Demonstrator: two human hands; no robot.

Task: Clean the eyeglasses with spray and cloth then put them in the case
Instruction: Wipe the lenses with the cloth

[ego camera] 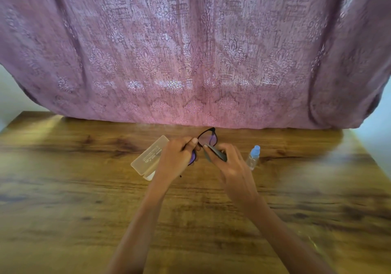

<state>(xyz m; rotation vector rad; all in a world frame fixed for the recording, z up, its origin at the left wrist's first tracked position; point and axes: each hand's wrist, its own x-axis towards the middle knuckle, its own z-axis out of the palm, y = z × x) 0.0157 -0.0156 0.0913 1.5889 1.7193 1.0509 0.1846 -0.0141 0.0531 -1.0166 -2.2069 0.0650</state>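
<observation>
Glasses (208,138) held above mid-worktop (84,189): left hand (179,157) grips frame, right hand (230,163) pinches cloth (215,153) at lens. Likely light, fragile; hold frame edge, not lenses. Case (148,157) left, spray bottle (253,157) right.

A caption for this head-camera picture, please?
Left hand holds the eyeglasses, right hand holds a grey cloth at them; case and spray bottle rest on the table.
</observation>
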